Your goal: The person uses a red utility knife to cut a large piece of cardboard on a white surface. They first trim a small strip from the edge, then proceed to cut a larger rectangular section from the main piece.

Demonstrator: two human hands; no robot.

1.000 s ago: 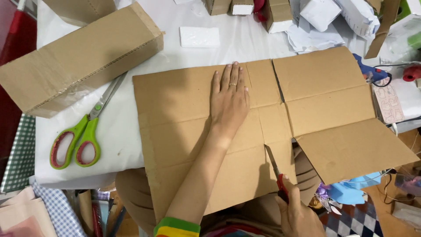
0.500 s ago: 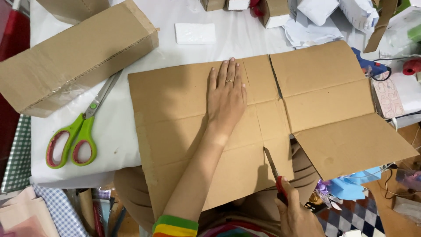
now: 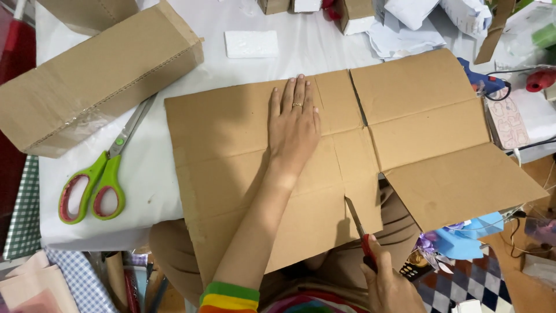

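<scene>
A flattened brown cardboard sheet lies on the white table and hangs over its near edge. My left hand presses flat on the middle of it, fingers together, a ring on one finger. Low at the front, my right hand grips a red-handled utility knife. Its blade sits in a slit at the sheet's near edge. A second slit runs from the far edge, right of my left hand.
Green-handled scissors lie left of the sheet. A long cardboard box sits at the far left. A white foam block, small boxes and crumpled paper are at the back. A blue glue gun and cables lie on the right.
The knife blade has moved a little up the slit from the near edge. My left hand stays flat on the sheet. The view has shifted slightly.
</scene>
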